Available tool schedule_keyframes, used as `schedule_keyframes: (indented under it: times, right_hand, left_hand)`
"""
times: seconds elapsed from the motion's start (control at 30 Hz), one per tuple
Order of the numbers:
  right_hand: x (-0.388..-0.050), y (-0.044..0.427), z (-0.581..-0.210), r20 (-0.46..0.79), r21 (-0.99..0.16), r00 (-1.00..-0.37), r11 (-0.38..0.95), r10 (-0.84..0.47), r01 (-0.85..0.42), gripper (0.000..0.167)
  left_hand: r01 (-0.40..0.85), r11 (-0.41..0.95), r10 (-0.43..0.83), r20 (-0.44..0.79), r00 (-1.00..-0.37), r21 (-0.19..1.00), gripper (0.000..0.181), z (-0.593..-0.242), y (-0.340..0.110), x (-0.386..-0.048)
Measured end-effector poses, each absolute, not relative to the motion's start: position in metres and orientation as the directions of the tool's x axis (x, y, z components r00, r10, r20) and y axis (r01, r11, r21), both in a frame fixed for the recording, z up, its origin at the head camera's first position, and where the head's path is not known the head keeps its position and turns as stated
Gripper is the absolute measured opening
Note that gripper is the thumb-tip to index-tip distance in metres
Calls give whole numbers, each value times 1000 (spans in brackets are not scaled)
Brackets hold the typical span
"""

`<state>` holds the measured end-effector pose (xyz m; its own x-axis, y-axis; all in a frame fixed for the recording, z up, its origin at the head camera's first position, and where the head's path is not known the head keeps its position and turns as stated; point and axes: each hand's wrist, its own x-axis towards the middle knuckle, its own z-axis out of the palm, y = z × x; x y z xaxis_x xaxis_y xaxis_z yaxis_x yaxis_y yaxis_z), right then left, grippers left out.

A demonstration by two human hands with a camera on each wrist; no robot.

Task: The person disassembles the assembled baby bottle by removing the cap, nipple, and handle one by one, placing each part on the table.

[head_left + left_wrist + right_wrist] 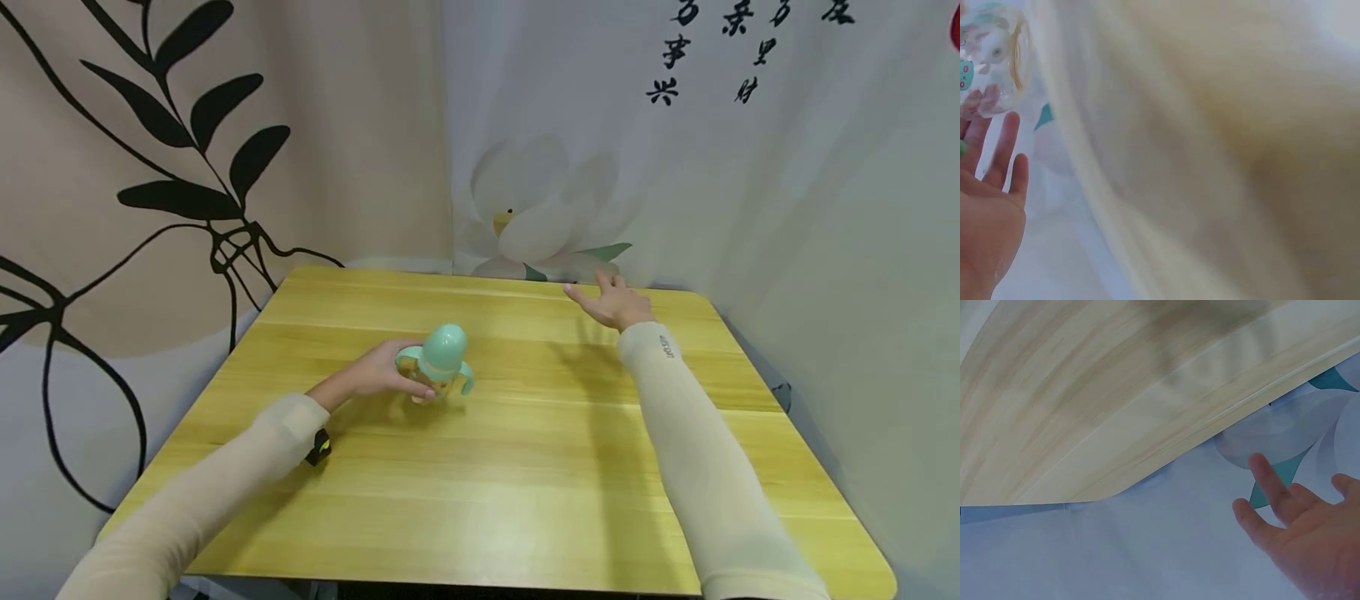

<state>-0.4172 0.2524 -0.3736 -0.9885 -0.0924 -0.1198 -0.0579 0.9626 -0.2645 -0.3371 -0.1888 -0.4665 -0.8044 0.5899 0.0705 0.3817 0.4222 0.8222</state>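
Observation:
A baby bottle (442, 354) with a mint-green domed cap, two mint side handles and a clear printed body is over the middle-left of the table. My left hand (386, 369) grips it from the left side, thumb on the near side. In the left wrist view, part of the clear body (991, 59) shows at the upper left, above the fingers of the left hand (991, 212). Whether its base touches the table cannot be told. My right hand (617, 304) is over the far right of the table, fingers spread, holding nothing; the right wrist view shows this hand (1310, 537) too.
The yellow wooden table (510, 500) has rounded corners. Behind it hangs a pale curtain (555, 100) printed with a lotus and dark characters; a beige one with black leaves (180, 200) is at the left. A small black item (320, 448) shows beneath the left sleeve.

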Motion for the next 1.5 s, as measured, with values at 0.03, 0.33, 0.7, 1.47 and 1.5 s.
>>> schedule_keyframes:
  times: [0.03, 0.33, 0.7, 1.47, 1.5]
  right_hand:
    - [-415, 253, -378, -129, -267, -987, 962, -91, -54, 108]
    - [-414, 262, -380, -109, -286, -991, 957, -79, -45, 107]
    - [-425, 267, -358, -87, -363, -989, 928, -116, -77, 112]
    - [-425, 234, -342, -87, -505, -980, 856, -180, -112, 98]
    - [-425, 233, -342, -88, -506, -979, 855, -185, -116, 97]
  left_hand:
    - [377, 425, 574, 77, -815, 823, 78, -466, -190, -337]
    - [345, 464, 446, 121, -887, 816, 81, -436, -193, -353]
    - [374, 421, 361, 226, -905, 826, 51, -405, -200, -384]
    - [377, 196, 208, 337, -918, 905, 50, -390, -159, -408]
    - [377, 190, 213, 336, -917, 907, 50, -392, -157, -408]
